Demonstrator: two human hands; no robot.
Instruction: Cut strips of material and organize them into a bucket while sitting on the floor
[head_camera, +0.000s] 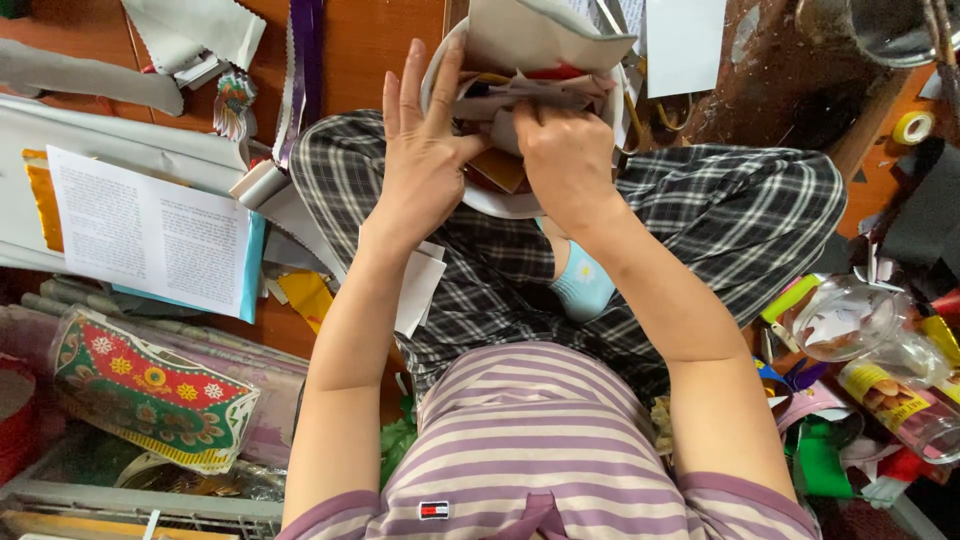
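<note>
A: Status on the hands?

B: Left hand (420, 160) is flat, fingers spread and straight, pressed against the left side of a white bowl-shaped holder (500, 205) stuffed with paper scraps (520, 90). Not gripping, just bracing. Right hand (565, 165) is curled, fingertips dug into the scraps at the holder's middle. Looks pinched on a scrap, but the fingertips are hidden, so cannot tell for sure.

A: Where's the holder sitting?

B: On the person's lap, on plaid trousers (720, 215), legs crossed on the floor. A light blue sock (583, 285) shows just below it. A grey-white sheet (540, 35) sticks up out of the top of the holder; an orange-brown piece (497, 168) shows between the two hands.

A: Surroundings?

B: Cluttered. Far left on the floor: a printed page (150, 235) lying on a light blue folder (252, 270). Lower left corner of view: a red and green ornamental cutout (150, 390) with flower pattern, above a wire tray (140, 500). Purple ribbon (305, 60) runs up at top, left of the left hand. Right edge: clear plastic cup (845, 320) on its side, clear jar (900, 400) near it, roll of yellow tape (912, 127) top right.

A: Hands touching each other?

B: Just beside each other, thumbs close. Contact unclear.
</note>
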